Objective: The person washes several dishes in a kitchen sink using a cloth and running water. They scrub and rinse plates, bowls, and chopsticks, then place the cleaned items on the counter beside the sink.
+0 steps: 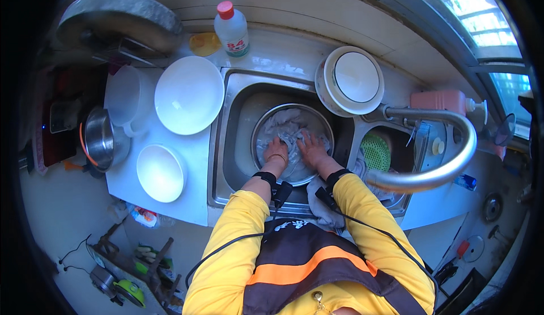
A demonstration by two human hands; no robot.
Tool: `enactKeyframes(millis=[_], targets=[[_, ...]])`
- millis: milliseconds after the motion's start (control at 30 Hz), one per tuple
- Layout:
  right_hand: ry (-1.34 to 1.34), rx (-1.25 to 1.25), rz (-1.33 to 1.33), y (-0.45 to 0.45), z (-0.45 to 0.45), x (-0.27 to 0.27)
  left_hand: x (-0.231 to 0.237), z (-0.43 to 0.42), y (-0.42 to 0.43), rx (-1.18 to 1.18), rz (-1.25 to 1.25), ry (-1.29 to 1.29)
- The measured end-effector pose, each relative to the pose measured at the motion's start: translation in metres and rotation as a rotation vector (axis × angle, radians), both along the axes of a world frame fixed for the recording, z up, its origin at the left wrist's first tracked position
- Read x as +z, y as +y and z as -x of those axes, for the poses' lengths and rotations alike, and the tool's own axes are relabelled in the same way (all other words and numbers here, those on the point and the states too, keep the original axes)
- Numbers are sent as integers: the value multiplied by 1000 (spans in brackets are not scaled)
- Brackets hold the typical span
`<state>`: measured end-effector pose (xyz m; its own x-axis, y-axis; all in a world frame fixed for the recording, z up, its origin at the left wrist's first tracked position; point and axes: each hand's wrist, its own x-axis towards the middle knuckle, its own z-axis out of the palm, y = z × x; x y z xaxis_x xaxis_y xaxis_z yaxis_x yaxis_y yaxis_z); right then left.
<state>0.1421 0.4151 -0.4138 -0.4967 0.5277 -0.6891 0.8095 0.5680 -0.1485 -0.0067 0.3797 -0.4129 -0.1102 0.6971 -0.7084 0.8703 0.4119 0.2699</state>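
A round metal basin [255,133] stands in the larger bowl of a stainless steel sink [242,102]. Wet, pale cloth [285,119] lies bunched in cloudy water inside it. My left hand [277,152] reaches into the basin and presses on the cloth; its fingertips sink among the folds, so its grip is hidden. Beside it, my right hand [313,149] rests on the same cloth with its fingers spread. Another grey cloth [323,202] hangs over the sink's front edge, below my right wrist.
A curved metal faucet [461,145] arches over the smaller sink bowl, which holds a green plastic strainer [375,152]. Stacked bowls [358,77] sit on the sink's back rim. Leftward stand two white bowls [189,96] and a plastic jug [127,96]. Behind is a red-capped bottle [233,30].
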Motion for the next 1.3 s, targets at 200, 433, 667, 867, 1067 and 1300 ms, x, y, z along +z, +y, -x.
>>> enactKeyframes(millis=[200,433,667,867,1067,1300], targets=[[-72,-70,192,15,10,-4,-39,4,24,10,172,-31],[294,-193,266,35,-9,24,-10,32,5,9,-306,-367],[727,-210,144,20,-31,62,144,34,17,254,-391,-823],[1050,-380,253,1,-24,91,296,14,10,377,-408,-1026],[1078,-583,194,-7,-6,100,377,17,-2,445,-528,-1270],[1318,-952,369,4,1,123,345,65,-8,584,-678,-1365]])
